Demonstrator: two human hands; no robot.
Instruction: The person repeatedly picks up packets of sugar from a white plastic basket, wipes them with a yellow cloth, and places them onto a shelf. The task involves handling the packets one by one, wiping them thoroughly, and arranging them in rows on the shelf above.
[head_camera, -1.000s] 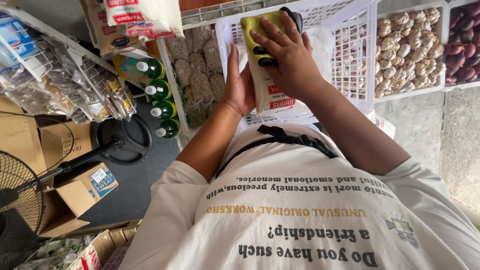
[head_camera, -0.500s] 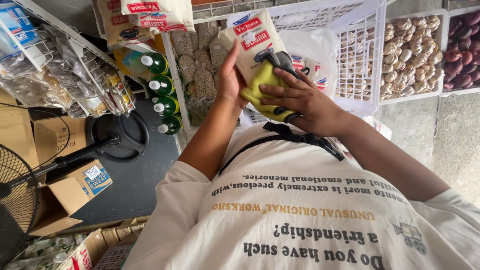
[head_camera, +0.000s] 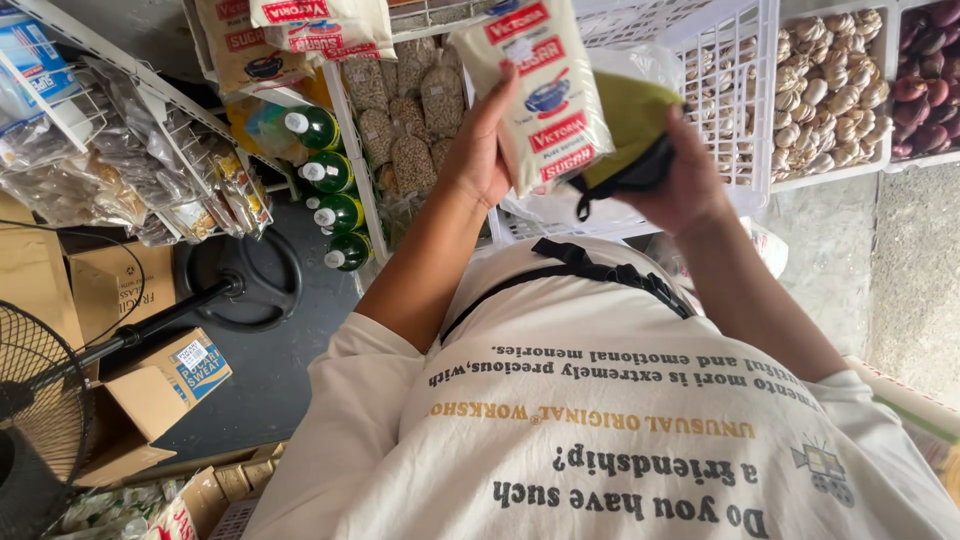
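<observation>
My left hand grips a cream packet of sugar with red labels, held upright in front of my chest. My right hand presses a yellow-green cloth with a black strap against the packet's lower right side. Both hands are raised above my white printed T-shirt. Behind the packet stands a white plastic crate.
Green bottles with white caps line a wire rack at left, beside hanging bagged goods. More sugar packets sit on top. Trays of garlic and red onions are right. A fan and cardboard boxes stand lower left.
The sugar packet has been lifted and turned so its front faces me. My right hand slid with the cloth from the packet's face down to its lower right edge.
</observation>
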